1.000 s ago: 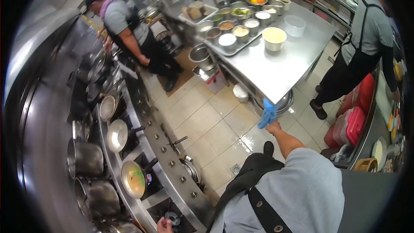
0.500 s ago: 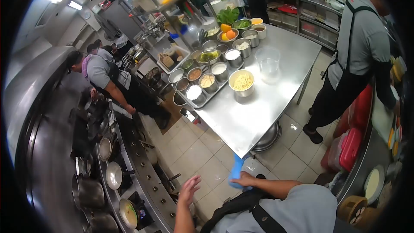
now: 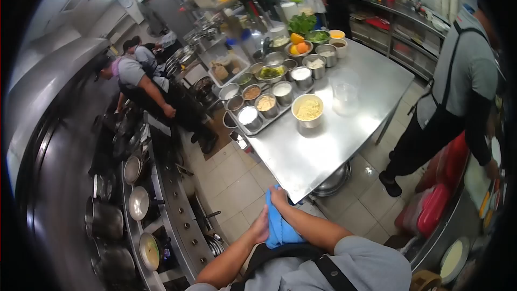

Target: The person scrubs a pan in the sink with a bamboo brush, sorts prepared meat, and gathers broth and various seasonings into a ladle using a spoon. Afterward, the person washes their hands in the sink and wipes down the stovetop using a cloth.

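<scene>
A blue cloth (image 3: 281,229) hangs in front of my apron, near the corner of the steel table (image 3: 344,153). My right hand (image 3: 278,196) is closed round its upper end. Against the cloth's left side rests my left hand (image 3: 260,225); whether its fingers grip the cloth is unclear. On the table beyond stand a white tub of shredded yellow food (image 3: 308,110), a clear container (image 3: 346,94) and a tray with several metal pots of ingredients (image 3: 266,103).
Along the left runs a stove (image 3: 180,237) with pans, one holding yellowish food (image 3: 149,250). A co-worker (image 3: 145,89) stands at its far end. Another person (image 3: 458,75) works at the right counter, above red containers (image 3: 433,210).
My left hand has come from above the stove edge across to the cloth. My right hand has raised the cloth in front of my body. The view has turned and tilted up.
</scene>
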The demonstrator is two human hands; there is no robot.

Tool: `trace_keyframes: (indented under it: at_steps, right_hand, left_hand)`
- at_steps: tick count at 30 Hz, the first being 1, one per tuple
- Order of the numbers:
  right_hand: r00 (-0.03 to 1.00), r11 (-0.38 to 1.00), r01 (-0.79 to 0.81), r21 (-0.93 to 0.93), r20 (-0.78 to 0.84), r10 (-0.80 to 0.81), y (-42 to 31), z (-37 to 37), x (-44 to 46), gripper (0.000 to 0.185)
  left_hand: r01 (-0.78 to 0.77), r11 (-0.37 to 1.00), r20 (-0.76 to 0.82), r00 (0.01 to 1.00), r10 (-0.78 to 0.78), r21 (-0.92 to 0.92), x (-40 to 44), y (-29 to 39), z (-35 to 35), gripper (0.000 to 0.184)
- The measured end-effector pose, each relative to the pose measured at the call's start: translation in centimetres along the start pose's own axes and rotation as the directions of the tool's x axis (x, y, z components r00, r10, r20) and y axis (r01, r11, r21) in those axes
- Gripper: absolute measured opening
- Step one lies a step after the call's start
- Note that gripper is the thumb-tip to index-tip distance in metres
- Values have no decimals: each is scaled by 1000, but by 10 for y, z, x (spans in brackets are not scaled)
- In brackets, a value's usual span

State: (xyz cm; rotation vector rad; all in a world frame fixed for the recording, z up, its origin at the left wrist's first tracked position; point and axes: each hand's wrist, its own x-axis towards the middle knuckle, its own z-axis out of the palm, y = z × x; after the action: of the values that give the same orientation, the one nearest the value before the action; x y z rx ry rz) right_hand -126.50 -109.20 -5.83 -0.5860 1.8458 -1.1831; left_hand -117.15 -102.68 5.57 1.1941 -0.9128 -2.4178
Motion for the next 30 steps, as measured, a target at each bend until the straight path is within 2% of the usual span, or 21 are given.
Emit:
trace_keyframes:
  at_steps: [1,2,3,4,6,7,9,10,12,13,15,17,18,21,23,25,26,27,28,29,30]
  right_hand:
    - [1000,1000,21,-17,23,-21,-3,-2,1,39]
    - [932,838,-268,475,348,101,-9,-9,-1,34]
    - [742,406,-626,666,669,46,-16,-15,-3,29]
    - [694,392,-661,640,720,-6,-31,-34,-23,23]
    - [587,388,-702,598,794,-162,-32,-59,-36,15]
    - [523,389,-709,588,809,-269,-12,-66,-40,12]
    - [570,477,-717,509,822,-20,29,-73,-41,18]
    - [538,508,-725,466,843,-6,29,-79,-44,18]
    - [613,556,-636,535,788,-58,22,-101,-66,25]
    - [579,579,-651,491,814,-39,17,-107,-71,25]
    - [526,569,-665,484,844,-102,6,-114,-81,35]
    - [464,596,-711,373,886,-1,-3,-111,-89,39]
    - [409,586,-728,355,912,-44,0,-105,-89,38]
    - [-61,362,-930,60,948,-312,-27,-70,-94,32]
    - [129,604,-759,243,965,-226,-17,-41,-84,29]
    - [273,605,-733,312,949,-159,-14,-14,-73,26]
    - [259,614,-733,294,955,-148,-19,-6,-67,26]
    - [415,657,-669,348,908,-58,-26,2,-59,26]
    - [564,704,-594,390,825,19,-30,7,-51,27]
    - [561,709,-593,381,828,24,-29,8,-41,27]
    - [668,976,24,218,723,-178,-28,8,-30,30]
  left_hand:
    - [-28,999,-11,1000,27,-20,1,4,-14,80]
    - [-2,991,-98,995,-11,-130,7,9,-38,79]
    - [5,967,-178,983,-52,-253,10,12,-61,79]
    - [-3,922,-338,931,-139,-387,12,17,-77,65]
    - [39,916,-270,950,-158,-399,34,-2,-129,58]
    - [136,926,-184,960,-210,-351,43,-13,-152,52]
    - [23,981,-186,981,-60,-193,43,-26,-157,49]
    - [27,990,-285,958,14,138,32,-24,-143,47]
    - [103,803,-321,940,114,587,24,-40,-144,43]
    - [99,828,-351,929,122,552,19,-46,-142,43]
    - [243,561,-291,957,-4,791,7,-41,-137,46]
    - [252,417,-309,948,76,874,21,-55,-147,53]
    - [271,388,-342,931,126,881,29,-63,-149,58]
    - [195,215,-262,900,348,957,40,-75,-134,48]
    - [205,193,-271,857,438,960,38,-80,-110,45]
    - [-32,836,-293,929,228,547,45,-82,-97,40]
    - [-111,978,-226,962,150,175,46,-81,-89,38]
    - [-137,965,-126,986,111,-222,45,-79,-83,36]
    - [-67,967,-99,994,44,-245,3,-48,-55,27]
    - [-72,965,-99,994,48,-254,4,-51,-55,27]
    - [-49,992,-111,993,36,-117,9,-57,-55,25]
